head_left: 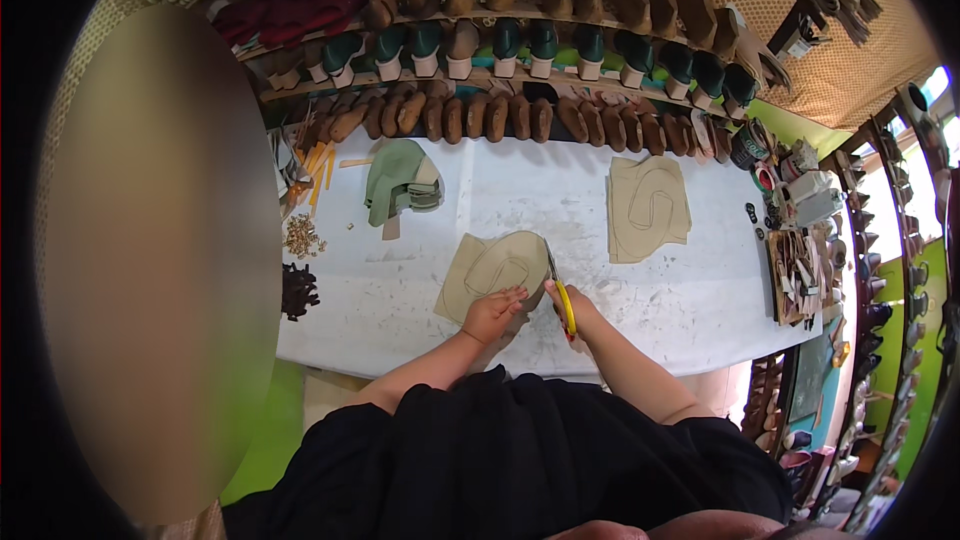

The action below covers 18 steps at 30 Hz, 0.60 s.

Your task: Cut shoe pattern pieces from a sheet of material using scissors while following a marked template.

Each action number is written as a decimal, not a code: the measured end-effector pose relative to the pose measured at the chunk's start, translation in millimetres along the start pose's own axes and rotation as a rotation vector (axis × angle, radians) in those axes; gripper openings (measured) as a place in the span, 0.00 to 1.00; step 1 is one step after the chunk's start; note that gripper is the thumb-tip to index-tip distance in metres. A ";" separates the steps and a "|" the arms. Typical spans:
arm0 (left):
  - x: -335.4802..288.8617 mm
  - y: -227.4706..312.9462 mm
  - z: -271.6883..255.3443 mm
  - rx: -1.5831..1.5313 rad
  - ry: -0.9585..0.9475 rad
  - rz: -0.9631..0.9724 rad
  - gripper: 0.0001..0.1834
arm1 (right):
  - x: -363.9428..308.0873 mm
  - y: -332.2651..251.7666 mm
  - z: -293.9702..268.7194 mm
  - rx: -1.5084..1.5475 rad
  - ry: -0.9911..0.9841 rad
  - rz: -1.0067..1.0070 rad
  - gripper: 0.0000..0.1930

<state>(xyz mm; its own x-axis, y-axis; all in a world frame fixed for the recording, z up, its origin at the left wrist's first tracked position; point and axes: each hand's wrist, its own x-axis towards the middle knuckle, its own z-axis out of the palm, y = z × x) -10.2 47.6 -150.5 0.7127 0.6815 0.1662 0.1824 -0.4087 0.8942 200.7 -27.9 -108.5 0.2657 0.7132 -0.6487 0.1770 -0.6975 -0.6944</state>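
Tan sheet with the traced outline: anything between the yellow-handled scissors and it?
Nothing visible. The right hand holds the yellow-handled scissors with the blades already at the edge of the flat tan sheet with the traced outline, while the left hand presses on its near edge.

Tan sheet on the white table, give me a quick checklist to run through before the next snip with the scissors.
1. Left hand pressing the tan sheet flat: ok.
2. Right hand gripping the yellow-handled scissors: ok.
3. Blades at the sheet's right edge: ok.
4. Left fingers away from the blades: cannot tell, they sit close.
5. Blades following the drawn outline: cannot tell.
6. Other tan stack lying apart from the cut: ok.
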 end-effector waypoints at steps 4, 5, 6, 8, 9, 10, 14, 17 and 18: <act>0.3 -1.2 -0.3 0.002 -0.008 -0.008 0.15 | -2.7 -0.5 -1.6 -0.026 -0.009 0.008 0.49; 0.3 -1.1 -0.6 -0.004 -0.004 -0.001 0.14 | -2.8 -1.9 -1.5 -0.049 -0.002 0.013 0.49; 0.2 -1.0 -0.7 -0.010 0.000 0.006 0.14 | -3.0 -3.2 -1.5 -0.072 0.003 0.018 0.49; 0.4 -0.8 -0.6 -0.003 -0.012 0.005 0.15 | -3.8 -5.2 -2.0 -0.058 0.000 0.020 0.49; 0.5 -0.8 -0.7 0.005 -0.023 0.004 0.15 | -3.8 -6.0 -1.9 -0.044 -0.004 0.022 0.49; 0.5 -0.8 -1.0 0.005 -0.022 0.004 0.15 | -3.2 -6.3 -1.6 -0.044 -0.004 0.022 0.49; 0.7 2.5 -0.8 0.007 -0.026 0.007 0.15 | -7.2 -9.6 -2.3 -0.082 0.007 0.017 0.48; 0.7 5.2 -1.9 0.018 -0.029 0.008 0.15 | -5.9 -4.5 1.6 -0.088 0.042 -0.014 0.45; 1.3 6.4 -2.1 0.029 -0.036 0.008 0.15 | -3.5 0.4 3.8 -0.088 0.076 -0.045 0.43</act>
<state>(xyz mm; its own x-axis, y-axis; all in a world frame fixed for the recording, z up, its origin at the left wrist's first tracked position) -9.6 47.1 -143.7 0.7380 0.6561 0.1579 0.1954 -0.4317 0.8806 196.3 -30.4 -107.7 0.3262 0.7390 -0.5895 0.2722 -0.6706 -0.6900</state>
